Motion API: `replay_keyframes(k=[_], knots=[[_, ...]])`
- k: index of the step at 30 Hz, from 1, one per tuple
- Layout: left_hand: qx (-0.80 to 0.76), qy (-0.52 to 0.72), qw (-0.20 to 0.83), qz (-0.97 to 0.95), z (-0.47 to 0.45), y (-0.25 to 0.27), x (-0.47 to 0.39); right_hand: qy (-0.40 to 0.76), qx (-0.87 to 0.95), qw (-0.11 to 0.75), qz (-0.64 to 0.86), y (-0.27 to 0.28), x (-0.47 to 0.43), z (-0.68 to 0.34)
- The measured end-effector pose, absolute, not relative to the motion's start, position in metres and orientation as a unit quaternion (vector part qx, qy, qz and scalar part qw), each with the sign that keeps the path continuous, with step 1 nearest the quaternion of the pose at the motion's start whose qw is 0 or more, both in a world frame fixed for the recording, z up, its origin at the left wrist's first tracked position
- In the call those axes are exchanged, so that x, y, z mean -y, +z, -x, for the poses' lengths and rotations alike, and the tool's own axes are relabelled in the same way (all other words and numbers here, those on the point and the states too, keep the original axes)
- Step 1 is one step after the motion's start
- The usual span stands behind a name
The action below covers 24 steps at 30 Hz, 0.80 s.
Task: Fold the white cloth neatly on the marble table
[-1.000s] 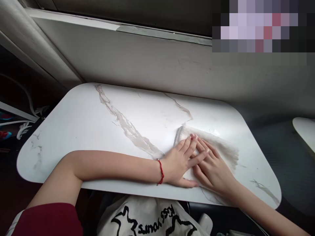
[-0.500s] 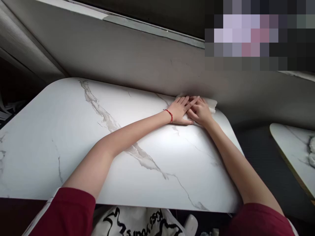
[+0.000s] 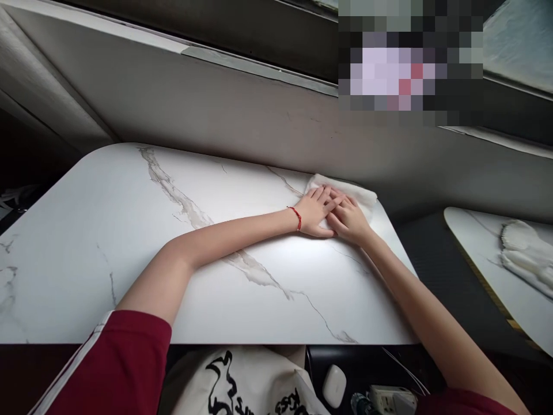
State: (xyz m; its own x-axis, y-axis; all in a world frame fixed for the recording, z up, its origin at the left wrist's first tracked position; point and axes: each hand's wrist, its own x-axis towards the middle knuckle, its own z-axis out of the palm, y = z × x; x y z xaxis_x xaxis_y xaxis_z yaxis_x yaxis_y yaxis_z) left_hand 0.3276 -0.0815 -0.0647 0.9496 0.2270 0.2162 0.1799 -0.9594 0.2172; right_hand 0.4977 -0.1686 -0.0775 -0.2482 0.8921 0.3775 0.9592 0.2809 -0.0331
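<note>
A white cloth [image 3: 362, 198] lies flat at the far right corner of the marble-patterned table [image 3: 268, 314], close to the wall. My left hand [image 3: 317, 211], with a red string bracelet at the wrist, rests palm down on it, fingers spread. Beside it, my right hand [image 3: 352, 221] presses down on the same cloth. The fingers of both hands overlap, so some fingertips of the right hand are partly hidden. Most of the cloth's near part is covered by the hands.
Along the table's far edge runs a grey wall panel [image 3: 259, 127] below a window ledge. To the right, past a dark gap, stands another marble-patterned table [image 3: 479, 242] with a white fabric item [image 3: 525, 253]. Below the near edge are a white case [image 3: 334, 386] and cables.
Both hands have drawn back slightly from the wall, toward me, and more of the cloth shows beyond the fingers. The view has shifted, bringing more of the second table into sight.
</note>
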Motion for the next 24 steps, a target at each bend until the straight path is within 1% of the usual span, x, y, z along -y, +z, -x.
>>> replay_keyframes(k=[5,7,11,14,17,21,24], knots=[[-0.024,0.110,0.080,-0.990,-0.314,-0.066,0.159,-0.128,0.776,0.170,0.593,-0.077,0.269,-0.480],[0.019,0.115,0.074,-0.990,-0.306,-0.068,0.186,-0.129,0.777,0.159,0.596,-0.075,0.307,-0.468],[0.061,0.132,0.067,-0.987,-0.302,-0.074,0.205,-0.127,0.763,0.139,0.618,-0.071,0.341,-0.457],[0.066,0.125,0.087,-0.986,-0.310,-0.072,0.185,-0.132,0.762,0.154,0.615,-0.075,0.322,-0.467],[0.038,0.089,0.096,-0.991,-0.324,-0.065,0.151,-0.135,0.753,0.170,0.621,-0.080,0.280,-0.490],[-0.033,0.073,0.122,-0.989,-0.342,-0.058,0.099,-0.103,0.761,0.176,0.616,-0.079,0.207,-0.519],[-0.101,0.082,0.145,-0.981,-0.352,-0.054,0.063,-0.081,0.760,0.198,0.614,-0.072,0.155,-0.530]])
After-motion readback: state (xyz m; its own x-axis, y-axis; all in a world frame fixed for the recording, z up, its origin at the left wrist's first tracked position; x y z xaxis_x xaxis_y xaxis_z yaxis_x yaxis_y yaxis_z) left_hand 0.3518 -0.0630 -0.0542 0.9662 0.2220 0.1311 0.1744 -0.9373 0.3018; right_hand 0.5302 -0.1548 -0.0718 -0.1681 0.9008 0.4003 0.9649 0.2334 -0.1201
